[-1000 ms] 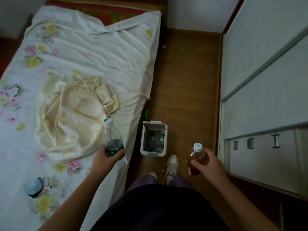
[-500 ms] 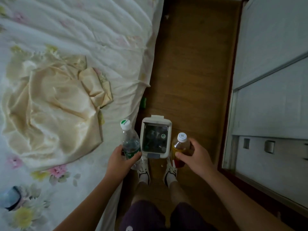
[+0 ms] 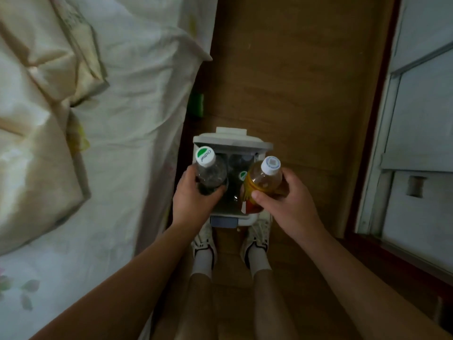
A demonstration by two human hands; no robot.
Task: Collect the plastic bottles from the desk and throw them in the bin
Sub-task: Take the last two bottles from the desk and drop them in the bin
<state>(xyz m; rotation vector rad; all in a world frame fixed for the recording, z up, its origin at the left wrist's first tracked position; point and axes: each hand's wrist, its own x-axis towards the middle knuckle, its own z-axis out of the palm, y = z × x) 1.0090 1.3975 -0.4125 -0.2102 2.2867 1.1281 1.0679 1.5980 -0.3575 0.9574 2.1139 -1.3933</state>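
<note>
A small white bin stands open on the wooden floor, right in front of my feet, with bottles lying inside it. My left hand grips a clear water bottle with a green-and-white cap, held upright over the bin's left side. My right hand grips an amber drink bottle with a white cap, upright over the bin's right side. Both bottles hang above the opening, close together.
A bed with a white floral sheet and a cream cloth bundle runs along the left. A white wardrobe with a dark red base lines the right. A green object lies by the bed's edge.
I have stepped up to the bin and leaned over it. Both hands have moved inward, bringing the two bottles from beside the bin to above its opening.
</note>
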